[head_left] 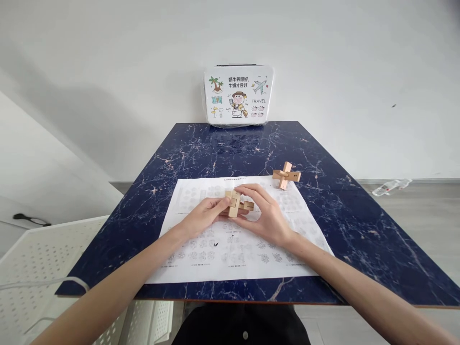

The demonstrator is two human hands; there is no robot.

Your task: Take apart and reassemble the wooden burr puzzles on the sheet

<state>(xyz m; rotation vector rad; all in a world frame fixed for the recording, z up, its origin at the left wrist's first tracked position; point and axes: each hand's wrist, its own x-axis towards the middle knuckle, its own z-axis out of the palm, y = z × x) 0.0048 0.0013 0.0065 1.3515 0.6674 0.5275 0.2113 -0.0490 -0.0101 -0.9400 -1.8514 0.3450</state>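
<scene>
From the head view, a person works a pale interlocking wooden burr puzzle (234, 205) between two bare hands, held above the middle of a printed instruction sheet (266, 272) that lies on a dark blue marble-patterned table (158, 167). The left hand (204, 215) pinches it: the thumb lies on the near face, with fingers behind and beneath, closed on the wood. The right hand (268, 215) is curved in a wide C, forefinger at the upper end of the upright bar and thumb near the lower end; it appears to have hold of the bar there, though how firmly I cannot tell. A short marked block juts out sideways toward the right palm. The step in hand looks like fine handling of the fitted pieces, and the next move would seem to call for a steady left pinch while the right fingertips shift or turn a bar without forcing it. A second wooden puzzle (286, 175), cross-shaped and marked 2, rests at the sheet's far right corner, apart from both hands. A cartoon-printed travel case (239, 96) stands against the wall at the table's far edge.
</scene>
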